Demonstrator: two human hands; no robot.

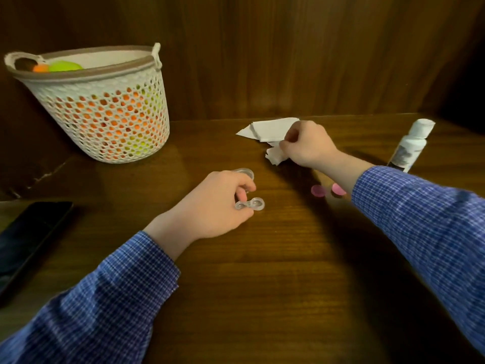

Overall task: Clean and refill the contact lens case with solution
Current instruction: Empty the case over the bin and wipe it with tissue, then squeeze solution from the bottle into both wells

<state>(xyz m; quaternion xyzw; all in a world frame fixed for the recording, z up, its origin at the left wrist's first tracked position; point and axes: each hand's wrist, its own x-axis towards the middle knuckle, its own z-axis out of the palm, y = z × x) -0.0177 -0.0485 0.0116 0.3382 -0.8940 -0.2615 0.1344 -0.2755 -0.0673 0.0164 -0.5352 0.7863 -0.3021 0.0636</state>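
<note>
wooden table [275, 271], basket [105, 114], phone [29, 240], tissues [270, 130], bottle [410, 145], pink caps [318, 191]

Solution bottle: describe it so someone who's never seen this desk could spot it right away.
Start at the dark wooden desk and go to its far right corner, past the right hand that pinches a crumpled white tissue. There stands a small white plastic bottle with a white cap and a printed label. It is the only upright container on that side; the two pink round caps nearby lie flat.
</note>
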